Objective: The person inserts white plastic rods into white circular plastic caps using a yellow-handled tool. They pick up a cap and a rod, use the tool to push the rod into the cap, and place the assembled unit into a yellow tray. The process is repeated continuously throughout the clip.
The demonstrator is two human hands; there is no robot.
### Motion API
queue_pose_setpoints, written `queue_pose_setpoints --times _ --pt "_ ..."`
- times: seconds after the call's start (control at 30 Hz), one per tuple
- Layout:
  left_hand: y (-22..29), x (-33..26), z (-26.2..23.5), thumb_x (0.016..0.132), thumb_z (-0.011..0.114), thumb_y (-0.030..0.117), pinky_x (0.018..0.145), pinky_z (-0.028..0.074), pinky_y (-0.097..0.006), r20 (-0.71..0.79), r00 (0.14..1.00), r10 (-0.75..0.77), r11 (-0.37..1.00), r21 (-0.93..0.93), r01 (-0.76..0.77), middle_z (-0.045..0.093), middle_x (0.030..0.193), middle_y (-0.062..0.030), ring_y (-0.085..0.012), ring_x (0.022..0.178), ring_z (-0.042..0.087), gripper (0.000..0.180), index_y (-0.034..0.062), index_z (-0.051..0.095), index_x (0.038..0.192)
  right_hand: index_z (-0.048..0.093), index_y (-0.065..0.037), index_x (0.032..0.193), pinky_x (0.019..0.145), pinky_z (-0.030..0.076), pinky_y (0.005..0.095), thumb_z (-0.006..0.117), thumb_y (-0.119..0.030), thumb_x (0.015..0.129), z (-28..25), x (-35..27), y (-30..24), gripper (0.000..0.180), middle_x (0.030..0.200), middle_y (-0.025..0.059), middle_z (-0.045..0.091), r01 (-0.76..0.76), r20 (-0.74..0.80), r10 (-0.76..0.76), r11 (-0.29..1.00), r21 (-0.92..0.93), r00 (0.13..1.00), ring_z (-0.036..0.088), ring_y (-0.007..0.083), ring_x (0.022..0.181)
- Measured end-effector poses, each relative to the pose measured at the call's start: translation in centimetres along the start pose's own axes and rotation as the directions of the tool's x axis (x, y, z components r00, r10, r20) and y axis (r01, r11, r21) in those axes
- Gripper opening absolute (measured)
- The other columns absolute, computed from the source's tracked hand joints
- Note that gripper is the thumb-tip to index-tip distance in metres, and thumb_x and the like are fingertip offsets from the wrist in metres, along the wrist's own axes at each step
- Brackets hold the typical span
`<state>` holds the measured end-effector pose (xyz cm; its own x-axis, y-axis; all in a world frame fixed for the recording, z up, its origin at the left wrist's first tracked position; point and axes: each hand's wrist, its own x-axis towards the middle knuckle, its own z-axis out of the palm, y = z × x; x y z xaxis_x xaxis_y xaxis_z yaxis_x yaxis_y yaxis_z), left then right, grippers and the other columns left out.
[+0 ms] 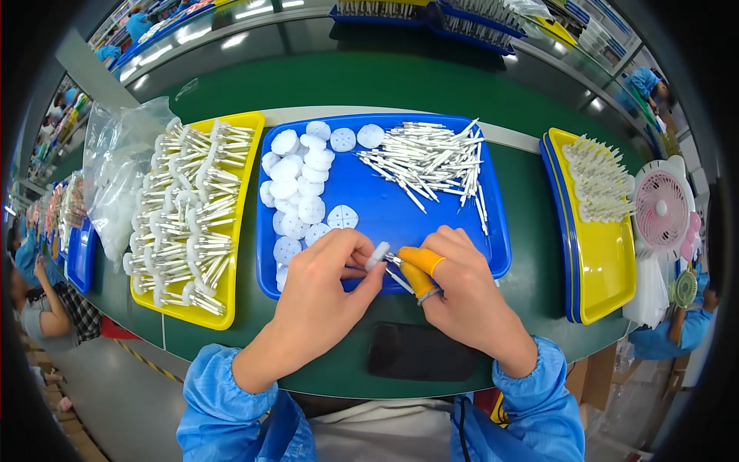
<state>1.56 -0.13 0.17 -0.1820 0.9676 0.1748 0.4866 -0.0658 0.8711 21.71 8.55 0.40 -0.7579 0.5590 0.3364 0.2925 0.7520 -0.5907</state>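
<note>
Hands [400, 289] pinching white disc [377, 255]

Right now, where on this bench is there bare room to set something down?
Bare blue floor in the blue tray between the white discs and the metal pins. Green mat between it and the right yellow tray. The left yellow tray is crowded.

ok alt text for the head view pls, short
Two bare hands, left hand and right hand, hold a white disc and thin pins over a blue tray of loose discs and pins. A yellow tray of assembled pieces sits left.
</note>
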Motion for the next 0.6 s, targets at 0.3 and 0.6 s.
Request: queue_pose_setpoints --times 0.3,0.6 --pt "-0.1 -0.5 0.5 0.091 0.078 -0.009 0.076 0.071 -0.035 -0.038 0.998 0.055 0.997 0.053 -0.053 0.071 0.098 -0.013 -0.0218 0.087 0.077 0.017 -0.0042 0.072 0.106 0.068 0.007 0.083 0.072 0.046 0.0487 0.073 0.01 0.062 1.5 -0.4 -1.2 0.023 0.086 0.0162 0.058 -0.033 -0.086 0.036 0.999 0.041 0.996 0.057 0.038 0.081" --pt "-1.0 -1.2 0.7 0.092 0.076 -0.004 0.069 0.061 -0.045 -0.023 0.997 0.069 0.992 0.105 -0.067 0.065 0.096 -0.0173 -0.0369 0.077 0.071 0.018 -0.0036 0.069 0.109 0.074 0.006 0.087 0.073 0.049 0.0501 0.07 0.009 0.071 2.4 0.9 -2.2 0.017 0.086 0.02 0.064 -0.166 -0.073 0.176 0.977 0.131 0.982 0.061 0.0415 0.084"
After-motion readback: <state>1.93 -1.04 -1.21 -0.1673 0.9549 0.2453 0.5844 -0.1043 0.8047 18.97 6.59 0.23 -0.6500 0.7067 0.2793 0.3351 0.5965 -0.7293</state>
